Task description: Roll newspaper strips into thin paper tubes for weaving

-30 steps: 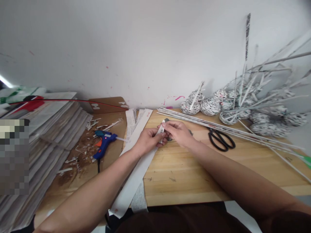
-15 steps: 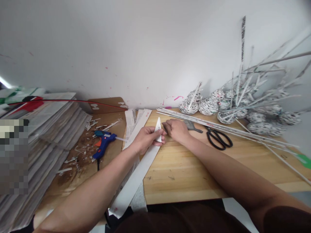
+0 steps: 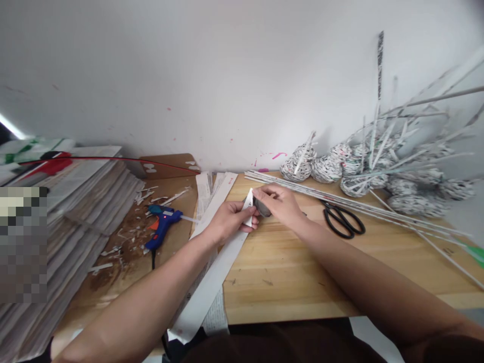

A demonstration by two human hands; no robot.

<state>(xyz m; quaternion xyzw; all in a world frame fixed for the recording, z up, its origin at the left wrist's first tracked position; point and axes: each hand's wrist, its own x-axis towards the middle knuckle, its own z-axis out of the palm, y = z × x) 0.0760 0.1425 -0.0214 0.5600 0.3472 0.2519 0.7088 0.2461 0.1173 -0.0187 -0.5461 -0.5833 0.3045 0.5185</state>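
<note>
My left hand (image 3: 229, 222) pinches the folded, pointed end of a long white paper strip (image 3: 209, 285) that runs from the hands down to the near table edge. My right hand (image 3: 280, 204) is closed around a small dark grey tool (image 3: 260, 207) and holds it against the strip's tip (image 3: 248, 201). The two hands meet over the light wooden table (image 3: 287, 272).
A blue glue gun (image 3: 161, 228) lies on a brown board with paper scraps at the left. Black scissors (image 3: 343, 220) and long rolled paper tubes (image 3: 363, 201) lie to the right, with woven paper balls (image 3: 325, 168) behind them. A newspaper stack (image 3: 75, 201) fills the far left.
My right hand had drawn away from the strip to the right, with the grey tool lying by it on the table. It is back at the strip's tip with the tool in it.
</note>
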